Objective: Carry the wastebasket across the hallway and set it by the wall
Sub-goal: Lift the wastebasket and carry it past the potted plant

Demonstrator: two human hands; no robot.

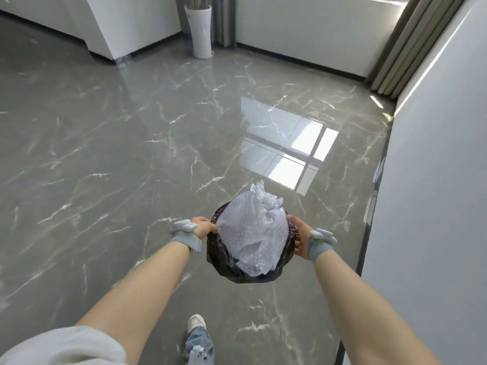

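Both hands grip the wastebasket: our left hand (pixel 204 229) clasps its left rim, our right hand (pixel 299 237) its right rim. We hold the wastebasket (pixel 224 256) above the grey floor (pixel 118 154), bubble wrap (pixel 253 233) heaped inside it. Right of the wastebasket runs a white wall (pixel 434 180). Well beyond it stands a tall white vase (pixel 200 30); nothing lies between.
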